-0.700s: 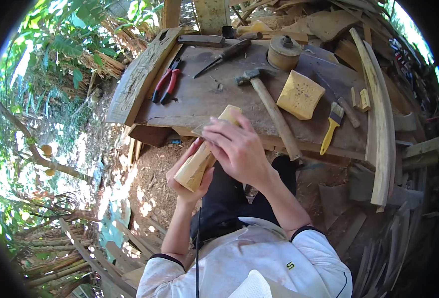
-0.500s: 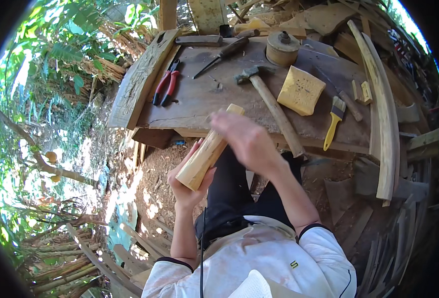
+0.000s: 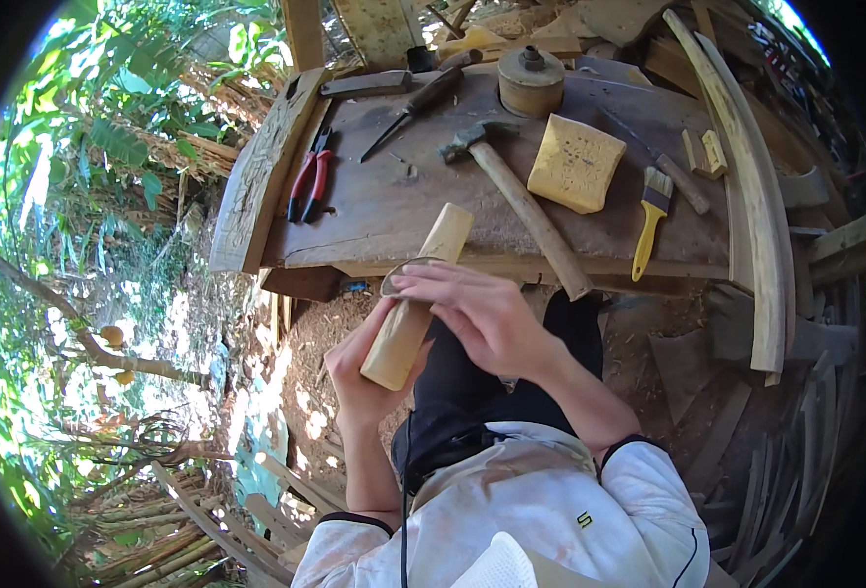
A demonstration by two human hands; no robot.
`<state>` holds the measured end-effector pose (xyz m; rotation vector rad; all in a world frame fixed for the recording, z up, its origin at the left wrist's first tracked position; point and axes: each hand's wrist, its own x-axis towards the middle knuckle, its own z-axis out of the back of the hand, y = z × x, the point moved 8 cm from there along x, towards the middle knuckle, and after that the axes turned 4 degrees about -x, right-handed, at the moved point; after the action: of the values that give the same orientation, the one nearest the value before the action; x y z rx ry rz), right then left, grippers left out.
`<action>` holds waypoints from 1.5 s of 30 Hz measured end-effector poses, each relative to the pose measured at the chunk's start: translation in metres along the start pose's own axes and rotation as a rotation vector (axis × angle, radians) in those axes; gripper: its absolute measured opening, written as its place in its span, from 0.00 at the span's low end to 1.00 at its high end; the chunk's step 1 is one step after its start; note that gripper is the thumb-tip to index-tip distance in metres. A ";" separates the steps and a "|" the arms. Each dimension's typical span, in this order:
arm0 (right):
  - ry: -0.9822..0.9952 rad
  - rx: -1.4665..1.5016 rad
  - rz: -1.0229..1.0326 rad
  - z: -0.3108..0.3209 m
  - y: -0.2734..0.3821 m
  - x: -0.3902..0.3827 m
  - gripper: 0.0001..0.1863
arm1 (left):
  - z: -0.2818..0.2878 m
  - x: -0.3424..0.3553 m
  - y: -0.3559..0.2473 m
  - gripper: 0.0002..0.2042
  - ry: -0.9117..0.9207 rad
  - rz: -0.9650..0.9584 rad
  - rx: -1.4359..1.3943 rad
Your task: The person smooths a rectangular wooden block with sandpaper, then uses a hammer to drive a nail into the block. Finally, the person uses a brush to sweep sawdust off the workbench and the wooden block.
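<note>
My left hand [image 3: 359, 377] grips a pale, squared wooden piece [image 3: 395, 351] that points up and away from me toward the workbench [image 3: 374, 216]. My right hand [image 3: 482, 318] is closed over a thin, curved brown sheet [image 3: 403, 269], pressing it across the middle of that piece. Beyond them on the bench lie a hammer [image 3: 521, 206] with a wooden handle, red-handled pliers [image 3: 310, 176], a pointed tool [image 3: 408, 113] with a dark handle, a yellow block [image 3: 575, 162] and a yellow paintbrush [image 3: 653, 216].
The bench also holds a round canister [image 3: 531, 88], a thin tool [image 3: 683, 181] and small wood bits [image 3: 707, 152]. A carved board [image 3: 266, 171] edges its left, long curved strips [image 3: 751, 196] its right. Wood scraps [image 3: 766, 441] lie at lower right; plants [image 3: 109, 137] grow at left.
My right hand has swept up along the wood, blurred, and is now back down across its middle with the brown sheet. My left hand still grips the wood, turned slightly.
</note>
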<state>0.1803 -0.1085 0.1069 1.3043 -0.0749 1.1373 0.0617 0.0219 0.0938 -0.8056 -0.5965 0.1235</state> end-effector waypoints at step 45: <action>-0.202 0.080 0.010 0.016 -0.007 -0.018 0.17 | -0.009 0.019 -0.031 0.27 0.015 0.039 0.044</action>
<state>0.1842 -0.1308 0.0962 1.4887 -0.1862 1.0231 0.0784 0.0007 0.1196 -0.7754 -0.5622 0.1655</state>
